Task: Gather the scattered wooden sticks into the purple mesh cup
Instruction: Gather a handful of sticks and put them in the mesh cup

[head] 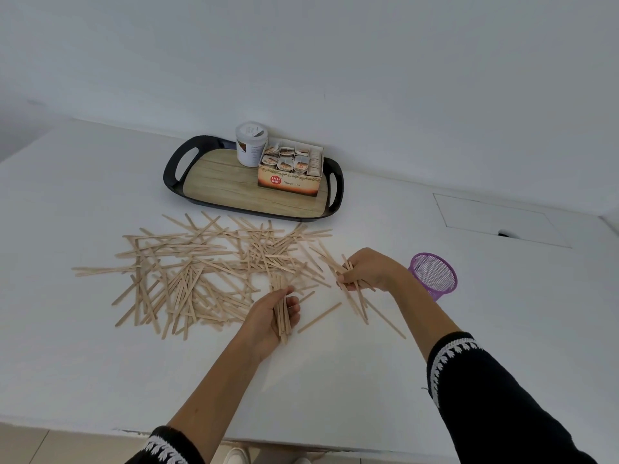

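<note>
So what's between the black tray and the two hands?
In the head view, the big scattered pile of wooden sticks lies between the black tray and both hands, left, right.

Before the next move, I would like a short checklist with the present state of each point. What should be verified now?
1. Left hand holds a bundle of sticks: ok, the fingers curl round it.
2. Right hand holds sticks: ok, several splay out below it.
3. Purple mesh cup within reach: ok, it stands just beyond the right wrist.
4. Cup has room: cannot tell, no sticks show above its rim, but the inside is unclear.
5. All sticks gathered: not ok, a large pile lies on the table.
6. Tray out of the way: ok, it sits behind the pile.
</note>
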